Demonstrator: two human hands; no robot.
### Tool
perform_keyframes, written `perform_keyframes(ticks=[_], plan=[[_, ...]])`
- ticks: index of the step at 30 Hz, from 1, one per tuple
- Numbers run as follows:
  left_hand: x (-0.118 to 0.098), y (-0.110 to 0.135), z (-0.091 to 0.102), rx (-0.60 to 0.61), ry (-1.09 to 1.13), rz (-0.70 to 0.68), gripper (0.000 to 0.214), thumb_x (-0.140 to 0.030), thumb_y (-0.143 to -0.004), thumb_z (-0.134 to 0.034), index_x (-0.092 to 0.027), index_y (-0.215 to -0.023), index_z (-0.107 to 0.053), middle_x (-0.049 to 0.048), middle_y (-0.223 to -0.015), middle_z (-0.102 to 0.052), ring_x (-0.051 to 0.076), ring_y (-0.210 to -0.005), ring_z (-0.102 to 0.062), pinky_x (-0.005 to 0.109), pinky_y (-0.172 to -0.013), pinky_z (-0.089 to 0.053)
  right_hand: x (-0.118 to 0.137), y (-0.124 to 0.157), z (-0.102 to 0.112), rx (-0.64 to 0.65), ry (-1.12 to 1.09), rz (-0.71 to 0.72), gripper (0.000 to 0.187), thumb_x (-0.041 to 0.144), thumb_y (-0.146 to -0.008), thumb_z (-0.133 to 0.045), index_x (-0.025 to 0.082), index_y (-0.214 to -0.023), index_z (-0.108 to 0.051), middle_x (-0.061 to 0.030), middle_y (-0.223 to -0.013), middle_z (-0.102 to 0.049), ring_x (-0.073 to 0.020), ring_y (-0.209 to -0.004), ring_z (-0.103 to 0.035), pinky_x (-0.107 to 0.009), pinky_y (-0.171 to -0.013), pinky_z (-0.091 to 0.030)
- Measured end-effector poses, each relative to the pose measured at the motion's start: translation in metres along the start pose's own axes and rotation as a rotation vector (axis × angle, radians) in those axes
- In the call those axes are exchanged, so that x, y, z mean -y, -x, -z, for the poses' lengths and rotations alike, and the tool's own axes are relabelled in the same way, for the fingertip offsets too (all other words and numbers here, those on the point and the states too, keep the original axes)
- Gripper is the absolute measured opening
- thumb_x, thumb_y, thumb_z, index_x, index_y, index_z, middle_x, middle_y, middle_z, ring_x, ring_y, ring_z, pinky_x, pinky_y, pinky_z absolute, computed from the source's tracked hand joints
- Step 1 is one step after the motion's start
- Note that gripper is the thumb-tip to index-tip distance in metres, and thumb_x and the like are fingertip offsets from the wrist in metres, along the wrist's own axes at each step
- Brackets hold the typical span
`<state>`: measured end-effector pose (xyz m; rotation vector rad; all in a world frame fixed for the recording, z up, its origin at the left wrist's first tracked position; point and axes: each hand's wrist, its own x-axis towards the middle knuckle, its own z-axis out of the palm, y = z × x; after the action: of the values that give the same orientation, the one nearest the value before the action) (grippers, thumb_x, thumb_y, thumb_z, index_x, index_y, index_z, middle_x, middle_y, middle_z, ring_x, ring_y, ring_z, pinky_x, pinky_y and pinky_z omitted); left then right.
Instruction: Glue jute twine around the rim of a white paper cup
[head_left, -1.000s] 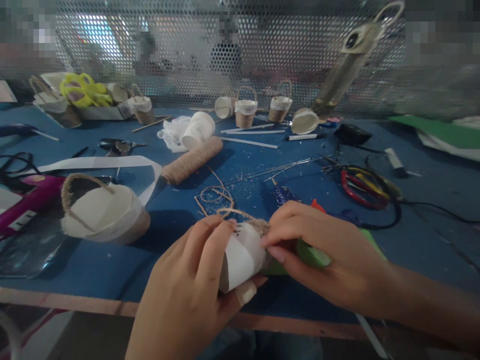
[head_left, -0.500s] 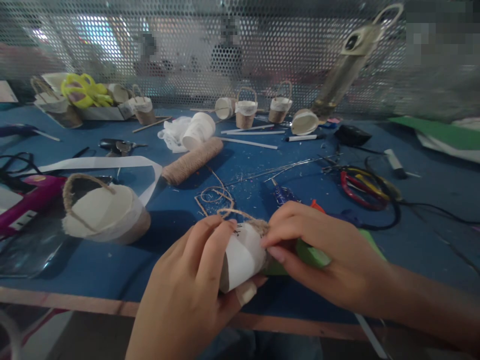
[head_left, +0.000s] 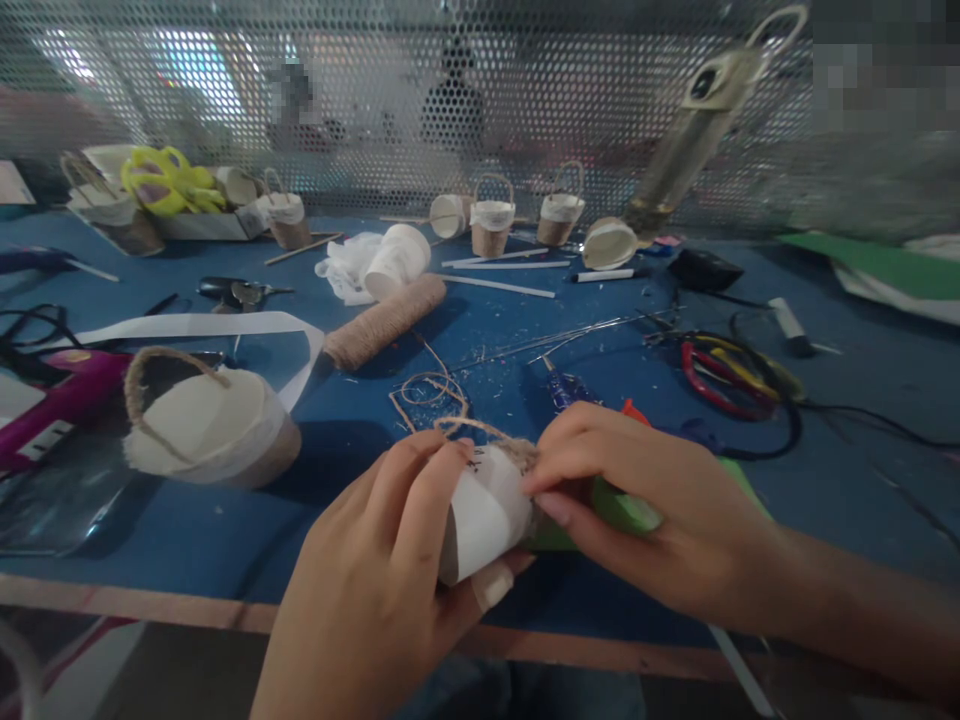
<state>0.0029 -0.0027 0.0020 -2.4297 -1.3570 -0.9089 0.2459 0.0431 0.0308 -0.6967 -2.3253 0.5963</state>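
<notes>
Blue table (head_left: 187, 540), cluttered: the left hand (head_left: 375, 570) clasps a cup (head_left: 480, 515) sideways, steadying it so the right hand (head_left: 645, 510) can pinch twine (head_left: 495, 438) onto its end.

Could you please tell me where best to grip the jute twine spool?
Grip the jute twine spool around its middle from above, fingers across its width: it lies on its side, a long cylinder, flanks clear there. Its twine trails toward the paper cup held by the left hand and right hand.
</notes>
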Motion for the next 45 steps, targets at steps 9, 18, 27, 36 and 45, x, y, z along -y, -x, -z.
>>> perform_keyframes(ticks=[9,18,27,36,45], plan=[[-0.0001,0.0016,0.0003,0.000,0.020,0.005,0.046,-0.054,-0.112,-0.051,-0.015,-0.136,-0.053,0.0180,-0.127,-0.071,0.030,-0.108,-0.077,0.039,-0.082,-0.067,0.0008,-0.0020,0.0010,0.012,-0.013,-0.015,0.012,0.016,-0.109,-0.060,0.025,-0.115,-0.063,-0.0004,-0.103,-0.066,-0.0124,-0.085,-0.067,-0.022,-0.066,-0.055],[-0.0010,-0.0001,0.0011,0.009,0.010,0.006,0.045,-0.053,-0.112,-0.050,-0.014,-0.135,-0.053,0.0196,-0.128,-0.071,0.030,-0.108,-0.077,0.040,-0.082,-0.068,0.0000,-0.0025,0.0013,0.008,-0.007,-0.027,0.011,0.017,-0.108,-0.061,0.026,-0.113,-0.064,-0.0015,-0.101,-0.069,-0.0152,-0.085,-0.068,-0.027,-0.069,-0.056],[0.0000,0.0013,0.0006,0.009,0.018,-0.003,0.046,-0.053,-0.111,-0.052,-0.014,-0.136,-0.053,0.0199,-0.128,-0.071,0.031,-0.108,-0.077,0.040,-0.082,-0.068,-0.0009,-0.0017,0.0006,0.014,-0.025,-0.028,0.012,0.017,-0.109,-0.060,0.027,-0.115,-0.062,0.0004,-0.103,-0.066,-0.0126,-0.086,-0.066,-0.024,-0.071,-0.055],[-0.0001,0.0020,-0.0014,-0.006,-0.001,0.004,0.049,-0.056,-0.111,-0.051,-0.015,-0.138,-0.052,0.0194,-0.129,-0.072,0.031,-0.110,-0.078,0.041,-0.085,-0.068,-0.0003,-0.0017,0.0000,0.001,-0.044,-0.038,0.011,0.017,-0.108,-0.061,0.025,-0.115,-0.063,-0.0010,-0.102,-0.068,-0.0131,-0.083,-0.066,-0.025,-0.071,-0.056],[0.0010,0.0019,-0.0009,-0.019,-0.019,-0.002,0.049,-0.056,-0.112,-0.049,-0.015,-0.138,-0.052,0.0187,-0.128,-0.073,0.030,-0.108,-0.079,0.040,-0.083,-0.068,0.0005,-0.0006,-0.0002,0.002,-0.063,-0.054,0.011,0.019,-0.108,-0.061,0.026,-0.116,-0.063,-0.0008,-0.102,-0.067,-0.0132,-0.081,-0.067,-0.024,-0.065,-0.056]])
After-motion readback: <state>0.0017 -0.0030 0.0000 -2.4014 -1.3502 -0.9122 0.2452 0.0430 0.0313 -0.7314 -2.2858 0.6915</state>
